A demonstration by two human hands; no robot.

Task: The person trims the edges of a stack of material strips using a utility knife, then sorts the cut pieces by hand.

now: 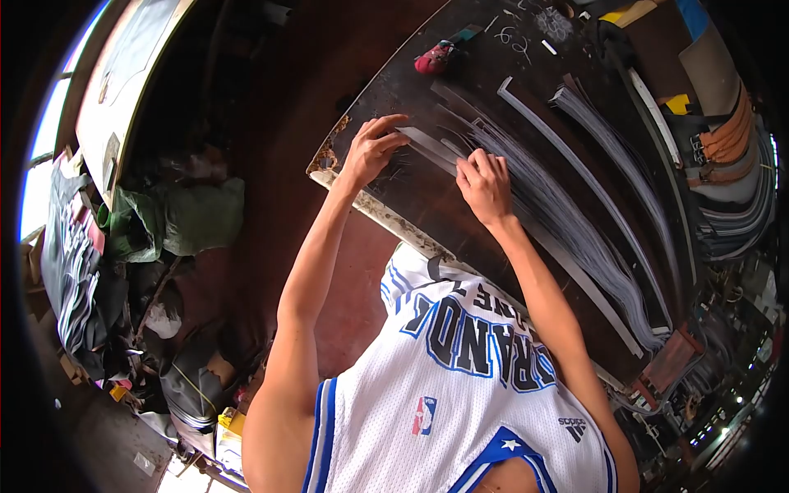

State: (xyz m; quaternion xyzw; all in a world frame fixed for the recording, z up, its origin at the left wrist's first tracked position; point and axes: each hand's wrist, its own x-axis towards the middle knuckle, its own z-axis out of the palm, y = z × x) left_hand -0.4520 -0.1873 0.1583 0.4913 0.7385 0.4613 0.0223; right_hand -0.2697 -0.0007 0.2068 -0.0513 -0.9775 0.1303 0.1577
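Note:
My left hand (375, 151) is over the table's near left corner, thumb and fingertips closed on the end of a thin grey strip (429, 148). The strip runs across to my right hand (486, 186), whose fingers are curled and pinch it a short way along. Just right of that hand lies a long bundle of grey strips (559, 218), fanned out at its far end. The fingertips of both hands partly cover the strip's ends.
Two more strip bundles, a narrow one (567, 156) and a thicker one (620, 152), lie to the right on the dark table (386, 99). A red object (434, 59) sits toward the back. Orange and grey rolled straps (727, 140) are at far right; a green sack (201, 215) is at left.

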